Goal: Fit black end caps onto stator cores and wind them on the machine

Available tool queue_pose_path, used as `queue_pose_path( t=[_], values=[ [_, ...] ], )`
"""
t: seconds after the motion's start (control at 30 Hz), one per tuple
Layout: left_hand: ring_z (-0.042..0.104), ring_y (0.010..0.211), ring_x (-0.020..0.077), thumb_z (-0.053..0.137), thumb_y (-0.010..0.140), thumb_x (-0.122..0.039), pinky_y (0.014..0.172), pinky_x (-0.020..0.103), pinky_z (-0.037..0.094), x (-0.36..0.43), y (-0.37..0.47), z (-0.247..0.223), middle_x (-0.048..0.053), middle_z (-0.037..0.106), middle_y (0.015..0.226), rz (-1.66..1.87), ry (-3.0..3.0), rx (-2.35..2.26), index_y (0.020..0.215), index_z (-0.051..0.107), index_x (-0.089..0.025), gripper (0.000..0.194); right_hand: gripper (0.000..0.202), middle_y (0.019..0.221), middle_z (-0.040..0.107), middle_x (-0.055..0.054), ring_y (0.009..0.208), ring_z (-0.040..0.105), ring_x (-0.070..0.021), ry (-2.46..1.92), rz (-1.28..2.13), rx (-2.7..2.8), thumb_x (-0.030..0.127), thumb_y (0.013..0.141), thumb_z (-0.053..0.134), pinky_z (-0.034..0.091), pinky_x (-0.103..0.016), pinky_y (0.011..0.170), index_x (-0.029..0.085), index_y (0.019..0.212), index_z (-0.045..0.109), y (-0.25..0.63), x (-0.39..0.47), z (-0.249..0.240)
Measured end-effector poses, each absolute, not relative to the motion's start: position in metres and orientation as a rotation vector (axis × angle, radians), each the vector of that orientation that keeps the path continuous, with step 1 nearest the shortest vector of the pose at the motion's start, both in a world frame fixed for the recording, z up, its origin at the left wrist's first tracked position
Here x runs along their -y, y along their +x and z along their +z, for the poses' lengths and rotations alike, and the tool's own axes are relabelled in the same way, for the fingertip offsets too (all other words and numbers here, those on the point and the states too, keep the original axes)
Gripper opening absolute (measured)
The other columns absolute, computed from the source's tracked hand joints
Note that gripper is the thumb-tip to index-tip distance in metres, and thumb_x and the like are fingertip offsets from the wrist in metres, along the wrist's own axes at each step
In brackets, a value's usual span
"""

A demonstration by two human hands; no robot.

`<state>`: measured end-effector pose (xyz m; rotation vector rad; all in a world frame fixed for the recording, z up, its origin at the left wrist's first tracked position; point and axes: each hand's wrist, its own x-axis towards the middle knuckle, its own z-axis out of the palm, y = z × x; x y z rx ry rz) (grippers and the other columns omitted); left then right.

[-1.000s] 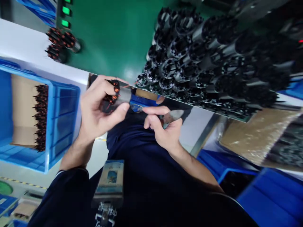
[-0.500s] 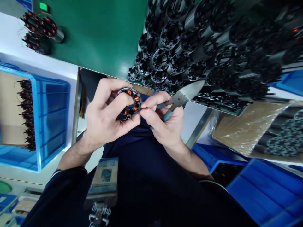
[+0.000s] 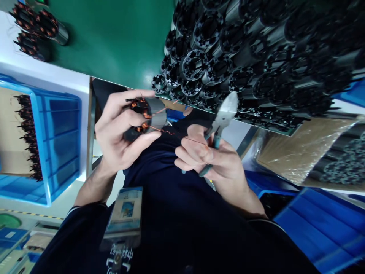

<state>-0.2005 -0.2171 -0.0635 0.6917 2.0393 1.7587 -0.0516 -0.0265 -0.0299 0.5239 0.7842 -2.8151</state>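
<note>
My left hand [image 3: 116,129] is wrapped round a motor stator [image 3: 157,112], a grey metal cylinder with copper windings at the end facing left. Loose copper wires [image 3: 164,131] stick out from it to the right, one of them twisted. Apart from the stator, my right hand [image 3: 216,156] is closed round a pair of cutting pliers [image 3: 225,114], whose jaws point up and away. A thin copper wire [image 3: 196,141] shows at the pinched thumb and forefinger of that hand. Whether it is joined to the stator I cannot tell.
Many bare stator cores [image 3: 195,64] are stacked on the green table [image 3: 119,42] at the right. Several wound stators [image 3: 54,28] stand at the far left. A blue crate [image 3: 62,133] with wound parts is at left; a cardboard box [image 3: 302,148] and blue bins [image 3: 322,228] are at right.
My left hand has turned the stator so its wound end faces left. My right hand has drawn away from it, right and down, with the pliers tilted more upright.
</note>
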Motion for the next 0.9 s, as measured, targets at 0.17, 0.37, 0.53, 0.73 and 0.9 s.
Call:
queue_pose_path(
  t=[0.17, 0.37, 0.53, 0.73, 0.9],
  values=[
    [0.092, 0.121, 0.0343, 0.086, 0.110, -0.077, 0.105, 0.050, 0.082, 0.196, -0.165, -0.062, 0.009, 0.088, 0.127, 1.971, 0.254, -1.488, 0.104, 0.087, -0.028, 0.050, 0.037, 0.074, 0.039, 0.009, 0.062, 0.029, -0.0114, 0.652, -2.795, -1.051, 0.044, 0.109, 0.092, 0.032, -0.030, 0.060, 0.027, 0.095, 0.062, -0.050, 0.027, -0.022],
    [0.093, 0.114, 0.0343, 0.095, 0.093, -0.092, 0.098, 0.049, 0.083, 0.187, -0.164, -0.061, 0.007, 0.087, 0.122, 1.920, 0.068, -1.540, 0.094, 0.077, -0.027, 0.067, 0.020, 0.085, 0.057, 0.003, 0.070, 0.043, -0.0141, 0.750, -2.669, -1.463, 0.038, 0.112, 0.091, 0.037, -0.034, 0.066, 0.026, 0.101, 0.080, -0.045, 0.024, -0.015],
    [0.091, 0.127, 0.0384, 0.081, 0.102, -0.097, 0.106, 0.057, 0.082, 0.188, -0.163, -0.069, 0.006, 0.088, 0.133, 1.873, 0.188, -1.720, 0.099, 0.085, -0.028, 0.069, 0.018, 0.088, 0.062, 0.000, 0.076, 0.053, -0.0168, 0.782, -2.537, -1.748, 0.039, 0.110, 0.096, 0.043, -0.036, 0.069, 0.028, 0.100, 0.086, -0.037, 0.018, -0.017],
    [0.092, 0.116, 0.0319, 0.084, 0.112, -0.078, 0.112, 0.052, 0.079, 0.181, -0.155, -0.083, 0.003, 0.084, 0.112, 1.996, 0.246, -1.570, 0.103, 0.086, -0.029, 0.050, 0.023, 0.086, 0.062, 0.001, 0.075, 0.057, -0.0174, 0.786, -2.477, -1.822, 0.046, 0.110, 0.096, 0.048, -0.036, 0.069, 0.028, 0.102, 0.085, -0.033, 0.011, -0.024],
    [0.089, 0.111, 0.0249, 0.088, 0.115, -0.060, 0.109, 0.046, 0.078, 0.181, -0.156, -0.099, 0.001, 0.076, 0.112, 2.139, 0.381, -1.597, 0.106, 0.076, -0.028, 0.036, 0.028, 0.082, 0.057, 0.003, 0.067, 0.049, -0.0171, 0.845, -2.477, -1.884, 0.059, 0.114, 0.087, 0.047, -0.036, 0.064, 0.033, 0.120, 0.083, -0.027, 0.014, -0.032]
  ],
)
